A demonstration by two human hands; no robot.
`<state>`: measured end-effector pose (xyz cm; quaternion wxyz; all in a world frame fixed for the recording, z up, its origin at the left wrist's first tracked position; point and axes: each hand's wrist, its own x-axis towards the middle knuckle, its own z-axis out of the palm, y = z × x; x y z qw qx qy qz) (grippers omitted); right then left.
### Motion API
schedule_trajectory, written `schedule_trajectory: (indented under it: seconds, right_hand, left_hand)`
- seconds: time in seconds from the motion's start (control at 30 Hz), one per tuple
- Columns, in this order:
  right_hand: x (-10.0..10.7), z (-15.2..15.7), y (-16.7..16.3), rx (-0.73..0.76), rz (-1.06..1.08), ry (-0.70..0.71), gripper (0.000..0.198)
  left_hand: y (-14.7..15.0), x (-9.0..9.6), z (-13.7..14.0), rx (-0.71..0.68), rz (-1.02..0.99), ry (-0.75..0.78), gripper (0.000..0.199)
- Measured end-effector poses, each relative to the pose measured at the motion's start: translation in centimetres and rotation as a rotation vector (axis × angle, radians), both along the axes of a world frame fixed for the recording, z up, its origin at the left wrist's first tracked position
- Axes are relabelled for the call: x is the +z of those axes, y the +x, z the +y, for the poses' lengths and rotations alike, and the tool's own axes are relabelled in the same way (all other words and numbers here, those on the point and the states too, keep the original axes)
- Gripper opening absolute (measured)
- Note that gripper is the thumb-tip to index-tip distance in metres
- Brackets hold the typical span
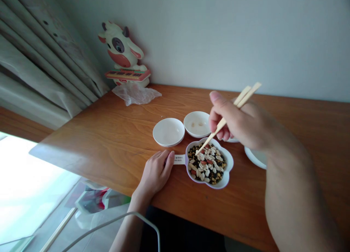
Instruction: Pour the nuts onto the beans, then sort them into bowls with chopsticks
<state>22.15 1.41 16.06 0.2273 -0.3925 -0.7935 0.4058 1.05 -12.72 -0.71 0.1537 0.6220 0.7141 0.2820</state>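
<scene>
My right hand [232,117] is closed around a pair of light wooden chopsticks [218,127]. Their tips reach down into the nut and grain mix [206,163] at its upper left, and I cannot make out whether anything is pinched between them. White peanut halves, a few reddish nuts and dark and yellow grains make up this mix. It fills a flower-shaped bowl [229,166], white with a pale purple edge, standing on the table. My left hand [156,171] grips the end of the bowl's flat handle [179,159], which carries a printed label.
Behind the bowl stand a small white dish [168,132] and a second white dish [195,122] with a few bits inside. Another white dish [255,157] is partly behind my right arm. A cow toy keyboard [127,58] and a clear plastic bag [135,94] occupy the far left corner.
</scene>
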Motion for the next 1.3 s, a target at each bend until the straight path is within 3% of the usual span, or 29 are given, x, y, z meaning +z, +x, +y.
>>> schedule_trajectory:
  seconds: [0.1, 0.3, 0.57, 0.97, 1.3]
  right_hand:
    - [0.5, 1.6, 1.3, -0.126, 0.122, -0.010, 0.068]
    - [0.2, 3.0, 2.2, -0.314, 0.225, 0.171, 0.067]
    - [0.0, 3.0, 2.0, -0.255, 0.064, 0.185, 0.073]
    - [0.7, 2.1, 2.2, -0.235, 0.066, 0.207, 0.073]
    - [1.1, 0.0, 2.7, -0.050, -0.175, 0.197, 0.074]
  left_hand:
    - [0.0, 0.1, 0.0, -0.004, -0.004, -0.003, 0.036]
    - [0.1, 0.3, 0.0, -0.008, -0.013, 0.003, 0.036]
    - [0.1, 0.1, 0.1, 0.008, 0.004, 0.003, 0.039]
    - [0.0, 0.0, 0.1, -0.004, -0.006, 0.008, 0.036]
    - [-0.1, -0.3, 0.0, -0.023, -0.032, 0.021, 0.033]
